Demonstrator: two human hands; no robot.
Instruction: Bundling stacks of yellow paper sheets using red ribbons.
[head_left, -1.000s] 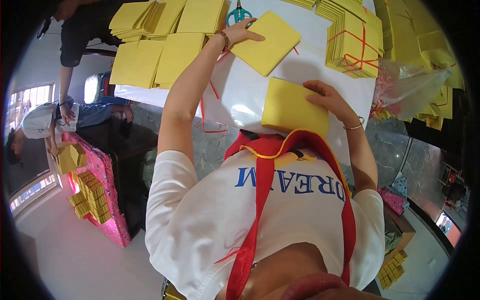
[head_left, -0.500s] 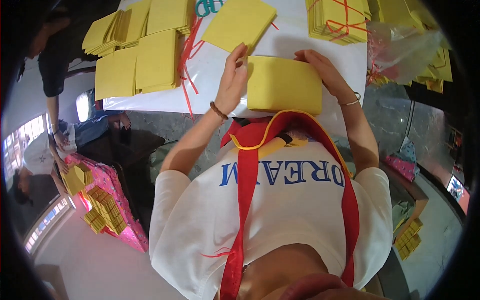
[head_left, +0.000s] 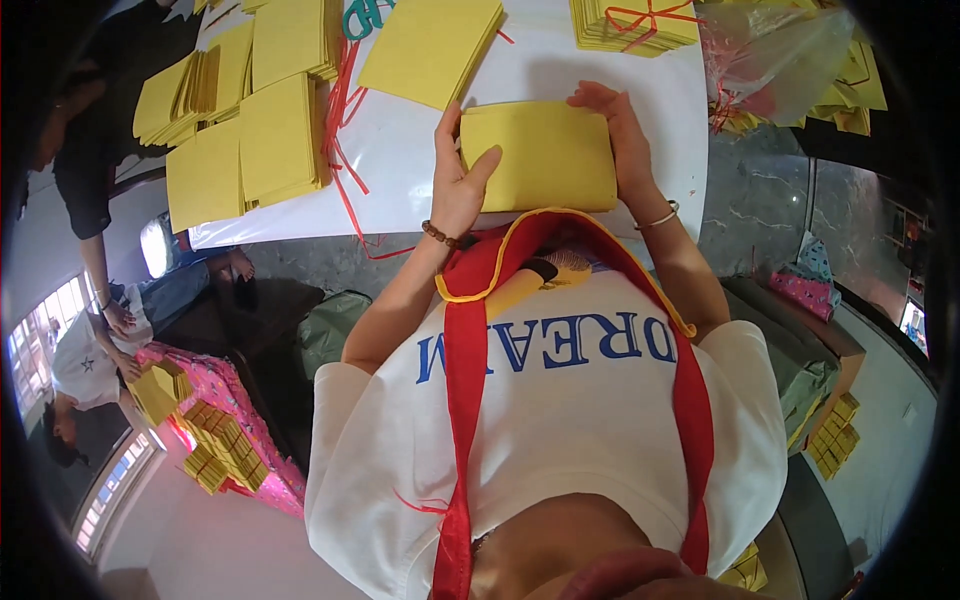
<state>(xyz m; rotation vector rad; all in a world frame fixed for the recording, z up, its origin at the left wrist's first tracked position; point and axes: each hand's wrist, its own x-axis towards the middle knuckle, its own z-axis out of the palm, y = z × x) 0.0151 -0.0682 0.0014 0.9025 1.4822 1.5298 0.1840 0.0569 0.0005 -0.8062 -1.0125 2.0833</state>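
Note:
A thick stack of yellow paper [head_left: 538,155] sits between my hands at the table's near edge, just beyond my red apron. My left hand [head_left: 462,182] grips its left side, the thumb lying over the top and the fingers along the edge. Against the right side rests my right hand [head_left: 626,142], its fingers bent at the far right corner. Together the two hands hold the stack from both sides. Just past it lies another yellow paper stack [head_left: 430,48], set at an angle.
Several yellow paper piles [head_left: 285,135] cover the table's left side, beside red ties [head_left: 343,130] and green-handled scissors [head_left: 362,16]. A tied yellow bundle [head_left: 635,25] and a clear plastic bag [head_left: 765,60] lie at the far right. At left, another person works by a pink-covered surface [head_left: 280,460].
My left thumb has come down over the stack's left part, and my right hand has closed in against its right side. The whole view has shifted slightly.

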